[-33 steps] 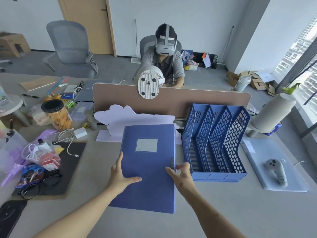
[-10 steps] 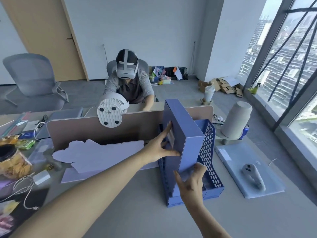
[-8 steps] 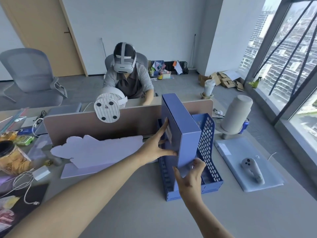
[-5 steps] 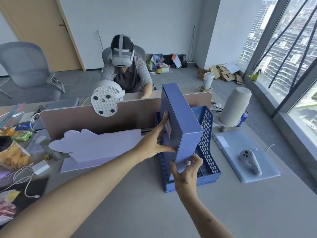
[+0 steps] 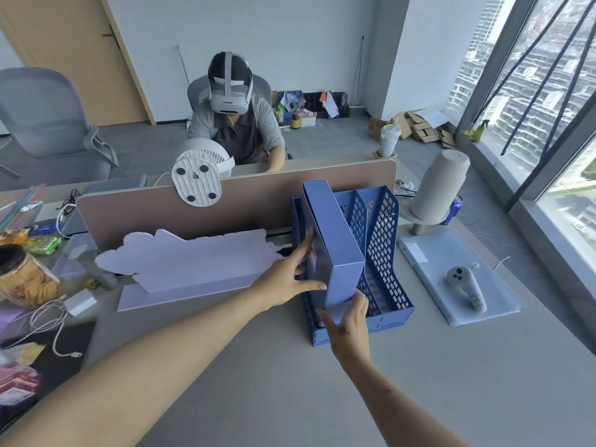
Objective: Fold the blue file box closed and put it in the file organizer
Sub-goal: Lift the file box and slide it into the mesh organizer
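The closed blue file box (image 5: 333, 243) stands on edge, spine up, inside the leftmost slot of the blue mesh file organizer (image 5: 383, 253). My left hand (image 5: 290, 279) presses flat against the box's left face, thumb along its lower front corner. My right hand (image 5: 350, 324) cups the box's front bottom end, fingers spread on it. The box's lower part is hidden by the organizer's front lip and my hands.
A brown desk divider (image 5: 258, 201) with a white fan (image 5: 196, 175) clipped on it runs behind the organizer. A lilac cloud-shaped board (image 5: 190, 266) lies to the left, a snack jar (image 5: 22, 275) and cables further left. A controller (image 5: 464, 285) rests on a pale pad to the right. A person with a headset sits opposite.
The box lay flat on the desk under both hands 3.3 s ago. Over the last second it has sunk deeper and more upright into the organizer's left slot.
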The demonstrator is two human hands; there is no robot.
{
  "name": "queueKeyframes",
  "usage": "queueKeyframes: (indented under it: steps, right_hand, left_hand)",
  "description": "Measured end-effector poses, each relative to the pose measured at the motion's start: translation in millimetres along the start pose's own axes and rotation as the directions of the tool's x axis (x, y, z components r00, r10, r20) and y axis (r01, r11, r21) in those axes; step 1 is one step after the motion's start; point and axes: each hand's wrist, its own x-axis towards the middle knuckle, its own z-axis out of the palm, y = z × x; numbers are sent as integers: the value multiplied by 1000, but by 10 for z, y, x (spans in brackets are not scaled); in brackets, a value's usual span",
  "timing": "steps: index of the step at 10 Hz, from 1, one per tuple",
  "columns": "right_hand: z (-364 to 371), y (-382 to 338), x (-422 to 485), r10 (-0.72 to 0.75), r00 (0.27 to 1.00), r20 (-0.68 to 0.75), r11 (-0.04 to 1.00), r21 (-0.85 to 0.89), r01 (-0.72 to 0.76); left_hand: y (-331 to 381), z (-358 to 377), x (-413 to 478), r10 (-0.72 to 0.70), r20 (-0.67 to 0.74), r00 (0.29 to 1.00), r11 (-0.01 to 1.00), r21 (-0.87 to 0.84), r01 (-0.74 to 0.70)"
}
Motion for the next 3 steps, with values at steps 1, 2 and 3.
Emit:
queueKeyframes:
  steps: [1,2,3]
  right_hand:
    - [-95,-44,43,-12,998,54,998,-56,15]
    - [-294,-150,22,-79,988,135,991,-94,92]
    - [-459,-288,55,-116,986,118,986,-103,128]
  left_hand:
    - [38,-33,-76,-22,-36,999,1000,13,22]
    - [48,-112,-239,-49,-168,985,998,26,54]
    - [-13,-159,-435,-49,-231,972,997,41,60]
